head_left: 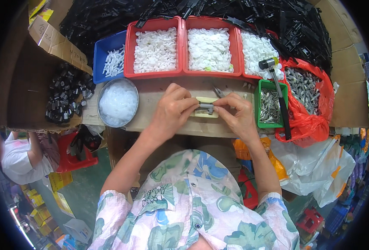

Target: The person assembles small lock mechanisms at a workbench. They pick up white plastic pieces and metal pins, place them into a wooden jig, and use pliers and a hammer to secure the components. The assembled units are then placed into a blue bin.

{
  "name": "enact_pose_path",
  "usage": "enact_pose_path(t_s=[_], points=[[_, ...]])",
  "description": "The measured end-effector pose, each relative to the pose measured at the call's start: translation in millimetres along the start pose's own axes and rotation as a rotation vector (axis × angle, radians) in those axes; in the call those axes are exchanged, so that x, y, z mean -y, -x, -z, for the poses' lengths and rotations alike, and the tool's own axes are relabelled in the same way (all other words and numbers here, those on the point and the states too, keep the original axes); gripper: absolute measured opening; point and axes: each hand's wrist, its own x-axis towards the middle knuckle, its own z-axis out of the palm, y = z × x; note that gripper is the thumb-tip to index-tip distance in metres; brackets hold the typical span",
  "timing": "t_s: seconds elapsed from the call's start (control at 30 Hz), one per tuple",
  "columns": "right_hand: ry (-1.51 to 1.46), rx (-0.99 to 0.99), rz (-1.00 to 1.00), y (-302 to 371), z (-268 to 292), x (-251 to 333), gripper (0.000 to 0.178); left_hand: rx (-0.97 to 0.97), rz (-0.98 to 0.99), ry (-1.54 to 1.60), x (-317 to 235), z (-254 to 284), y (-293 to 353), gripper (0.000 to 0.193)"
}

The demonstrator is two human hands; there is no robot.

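Observation:
A cream-coloured block (206, 100) lies on the cardboard-covered bench in front of me. Over it is a small grey cylindrical part (206, 107) with a short stub. My left hand (172, 109) pinches the left end of this part between thumb and fingers. On the opposite end, my right hand (237, 111) is closed with thumb and forefinger, its fingertips touching the part. Just behind the block lies a pair of pliers (218, 91), partly hidden by the right hand.
Red trays (182, 46) of white pieces and a blue tray (97, 60) stand behind. A round bowl (118, 102) is left; a green tray (257, 104) of metal pins, a hammer (281, 98) and a red bag (327, 96) are right. Black parts (109, 16) heap up at the back.

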Motion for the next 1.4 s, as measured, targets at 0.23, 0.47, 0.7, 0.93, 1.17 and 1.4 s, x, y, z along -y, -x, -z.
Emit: enact_pose_path(t_s=[0.23,0.47,0.7,0.93,1.17,1.4], points=[[0.027,-0.023,0.045,0,4,-1,0.017,-0.062,0.038,-0.001,-6,4,3,0.017],[0.251,0.085,0.294,-20,-10,13,0.028,-0.095,-0.061,-0.207,-11,9,37,0.026],[0.412,0.183,0.339,-24,-20,22,0.032,-0.036,-0.121,-0.326,-11,0,40,0.031],[0.12,0.133,0.353,-28,-27,8,0.029,-0.018,-0.138,-0.343,-8,0,43,0.031],[0.176,0.137,0.349,-27,-29,7,0.026,-0.027,-0.178,-0.377,-3,-2,45,0.034],[0.19,0.11,0.331,-40,3,11,0.022,-0.049,-0.207,-0.352,-4,-6,41,0.033]])
